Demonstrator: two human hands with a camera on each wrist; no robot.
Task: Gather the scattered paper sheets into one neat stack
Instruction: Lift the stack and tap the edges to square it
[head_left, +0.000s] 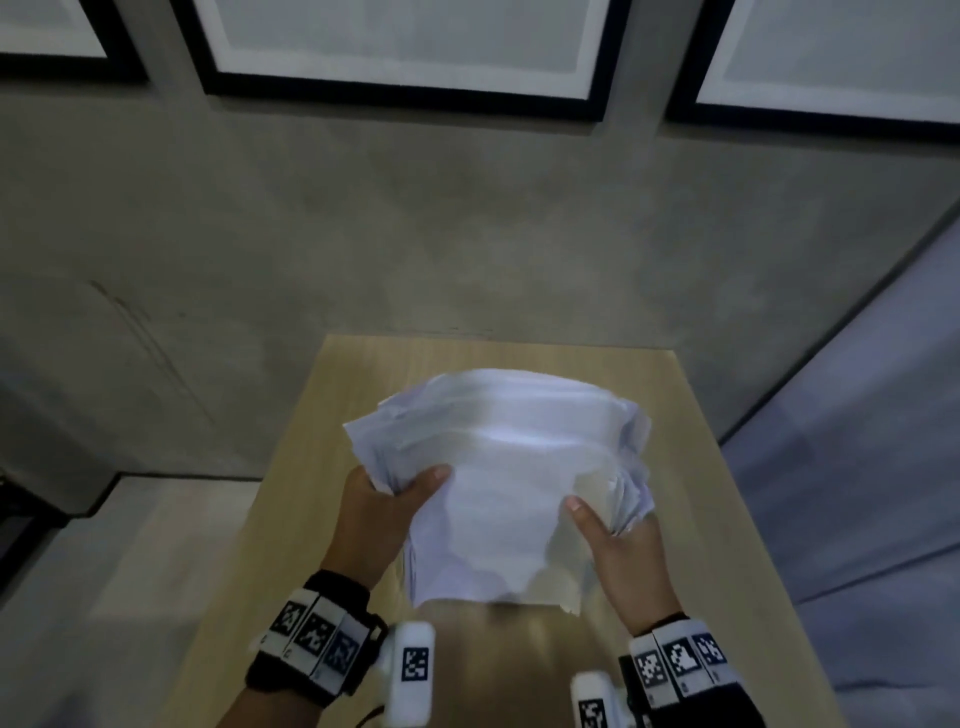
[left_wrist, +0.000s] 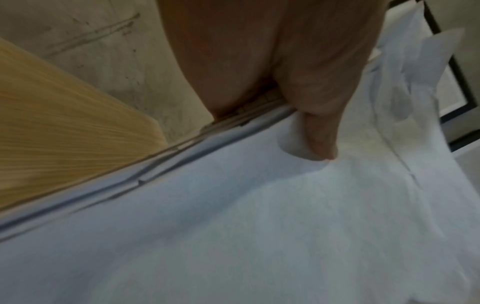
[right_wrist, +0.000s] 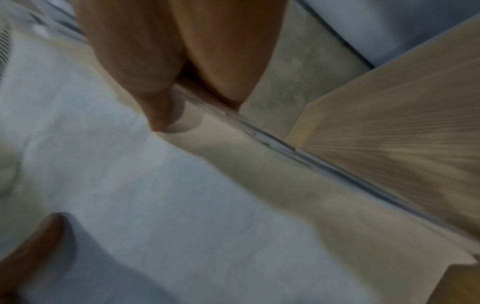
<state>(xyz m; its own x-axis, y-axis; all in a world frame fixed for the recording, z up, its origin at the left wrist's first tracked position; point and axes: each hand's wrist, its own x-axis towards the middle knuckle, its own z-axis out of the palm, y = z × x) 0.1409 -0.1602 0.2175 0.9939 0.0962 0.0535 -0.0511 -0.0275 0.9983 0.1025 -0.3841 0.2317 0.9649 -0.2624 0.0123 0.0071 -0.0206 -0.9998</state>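
A thick bundle of white paper sheets (head_left: 498, 478) hangs above the light wooden table (head_left: 717, 525), bowed and with uneven edges. My left hand (head_left: 387, 499) grips its left side, thumb on top of the sheets (left_wrist: 233, 226) and fingers hidden beneath. My right hand (head_left: 618, 545) grips the right side in the same way, thumb pressed on the top sheet (right_wrist: 155, 185). In the left wrist view my left hand (left_wrist: 298, 102) pinches the bundle's ragged edge. In the right wrist view my right hand (right_wrist: 168, 92) clamps the other edge.
The table's far end (head_left: 493, 343) meets a grey concrete wall (head_left: 415, 218) with black-framed pictures (head_left: 410, 47). A pale blue-grey surface (head_left: 857, 441) lies to the right, and floor (head_left: 130, 545) to the left.
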